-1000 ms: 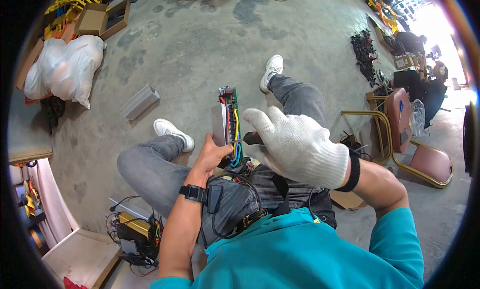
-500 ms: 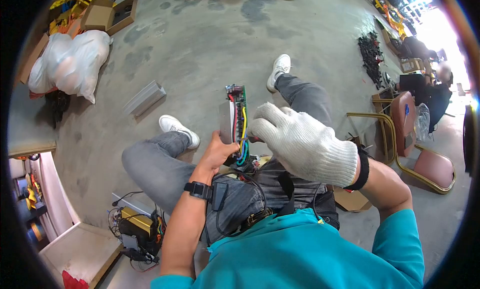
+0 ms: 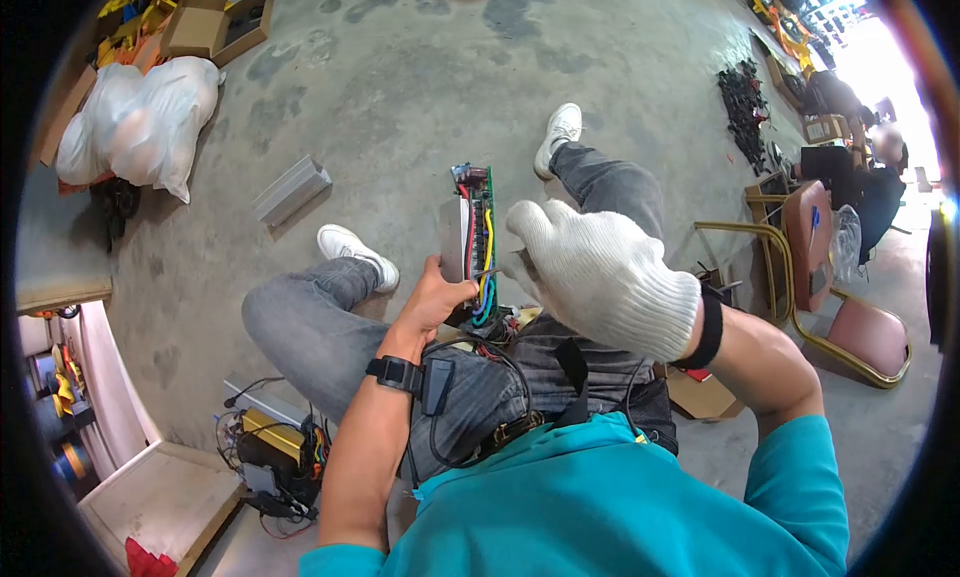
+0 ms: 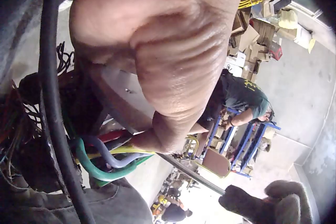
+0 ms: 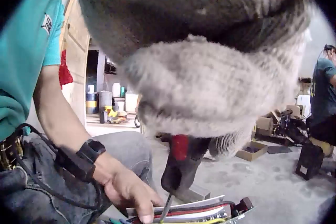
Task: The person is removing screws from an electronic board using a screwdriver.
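My bare left hand [image 3: 425,302] grips the lower end of a circuit board assembly [image 3: 480,192], which stands up between my legs. A flat metal plate [image 3: 453,239] runs along its left side, and red, yellow, blue and green wires [image 4: 102,169] run along it and loop at its bottom. My right hand [image 3: 612,282], in a white knit glove, holds a screwdriver [image 5: 184,166] by its black and red handle. The thin shaft points left into the board's edge, right beside my left thumb. The tip itself is hidden behind the thumb and wires.
A grey metal channel piece [image 3: 292,192] lies on the floor ahead to the left. A gold device with tangled cables [image 3: 272,445] sits at my left. To the right stands a brown chair [image 3: 868,339]. A black cable [image 3: 515,377] crosses my lap.
The gloved hand has turned about the screwdriver, and its shaft, hidden half a second ago, shows again. The left hand keeps its hold on the board. The head view has shifted slightly.
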{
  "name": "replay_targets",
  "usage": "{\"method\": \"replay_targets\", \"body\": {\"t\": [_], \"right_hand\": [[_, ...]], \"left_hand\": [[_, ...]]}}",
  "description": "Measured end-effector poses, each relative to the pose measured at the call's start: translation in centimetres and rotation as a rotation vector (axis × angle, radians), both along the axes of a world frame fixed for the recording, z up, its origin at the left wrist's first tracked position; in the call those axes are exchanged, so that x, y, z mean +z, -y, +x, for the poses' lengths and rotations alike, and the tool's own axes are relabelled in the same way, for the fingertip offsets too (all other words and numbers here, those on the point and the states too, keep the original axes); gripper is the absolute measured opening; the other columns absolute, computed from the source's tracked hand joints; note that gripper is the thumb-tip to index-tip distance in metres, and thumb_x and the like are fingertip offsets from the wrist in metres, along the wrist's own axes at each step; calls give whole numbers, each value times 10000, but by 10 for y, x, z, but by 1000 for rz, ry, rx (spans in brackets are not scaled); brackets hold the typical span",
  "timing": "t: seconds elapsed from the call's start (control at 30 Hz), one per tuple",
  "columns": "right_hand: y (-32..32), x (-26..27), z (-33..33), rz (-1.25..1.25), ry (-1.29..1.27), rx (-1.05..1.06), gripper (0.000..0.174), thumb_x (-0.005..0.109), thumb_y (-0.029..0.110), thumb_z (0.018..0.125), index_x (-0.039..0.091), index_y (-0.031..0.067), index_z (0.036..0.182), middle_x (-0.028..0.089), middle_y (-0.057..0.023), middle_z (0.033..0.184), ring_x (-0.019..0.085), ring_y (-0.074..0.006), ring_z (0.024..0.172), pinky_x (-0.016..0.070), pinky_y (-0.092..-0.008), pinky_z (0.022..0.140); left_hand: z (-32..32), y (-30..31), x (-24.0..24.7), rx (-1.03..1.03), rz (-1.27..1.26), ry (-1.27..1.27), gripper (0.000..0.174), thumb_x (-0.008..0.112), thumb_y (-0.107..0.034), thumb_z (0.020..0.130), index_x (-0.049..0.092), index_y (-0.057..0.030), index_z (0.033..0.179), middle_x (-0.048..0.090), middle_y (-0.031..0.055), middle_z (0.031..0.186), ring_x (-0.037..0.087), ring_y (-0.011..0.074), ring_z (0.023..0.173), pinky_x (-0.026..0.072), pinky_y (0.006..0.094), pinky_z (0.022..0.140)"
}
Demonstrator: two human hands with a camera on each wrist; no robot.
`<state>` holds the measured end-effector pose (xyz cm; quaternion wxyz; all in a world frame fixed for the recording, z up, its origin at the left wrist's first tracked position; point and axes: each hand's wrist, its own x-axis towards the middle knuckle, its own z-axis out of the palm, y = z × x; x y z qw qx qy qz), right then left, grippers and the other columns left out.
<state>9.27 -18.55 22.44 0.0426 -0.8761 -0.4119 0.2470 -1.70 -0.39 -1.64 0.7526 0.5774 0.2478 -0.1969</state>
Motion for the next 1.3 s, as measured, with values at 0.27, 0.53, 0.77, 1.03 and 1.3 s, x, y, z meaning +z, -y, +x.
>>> {"method": "replay_targets", "body": {"t": [0.27, 0.53, 0.77, 1.03, 1.3], "right_hand": [[18, -10, 8, 165, 39, 214, 403, 760, 267, 975, 576, 76, 1278, 642, -197, 1194, 755, -383, 928, 609, -493, 774], [16, -10, 9, 166, 96, 71, 342, 739, 220, 976, 575, 67, 1234, 672, -185, 1092, 748, -375, 903, 606, -483, 728], [2, 3, 0, -70, 51, -89, 421, 759, 127, 902, 568, 27, 1265, 636, -197, 1133, 755, -392, 905, 631, -466, 729], [14, -2, 5, 178, 38, 150, 377, 749, 231, 975, 575, 75, 1271, 638, -193, 1190, 750, -381, 874, 606, -503, 732], [20, -10, 6, 331, 51, 102, 315, 720, 206, 994, 585, 69, 1243, 644, -171, 1178, 743, -379, 965, 611, -489, 774]], "left_hand": [[1, 0, 6, -11, 10, -33, 722, 801, -105, 891, 433, 124, 1468, 653, 166, 1242, 651, 229, 1117, 522, 370, 998], [0, -5, -5, -66, -16, 0, 764, 804, -112, 875, 416, 117, 1492, 636, 156, 1268, 658, 222, 1091, 534, 358, 979], [-1, -8, -11, -117, 0, -6, 801, 799, -101, 867, 389, 106, 1523, 627, 167, 1307, 643, 227, 1155, 516, 364, 1027], [-4, -7, -14, -112, 2, 47, 810, 789, -98, 864, 384, 66, 1545, 620, 138, 1306, 641, 229, 1153, 501, 350, 1043], [2, -7, 3, -130, 24, -26, 827, 788, -106, 858, 379, 71, 1555, 617, 159, 1297, 636, 242, 1153, 514, 363, 1015]]}}
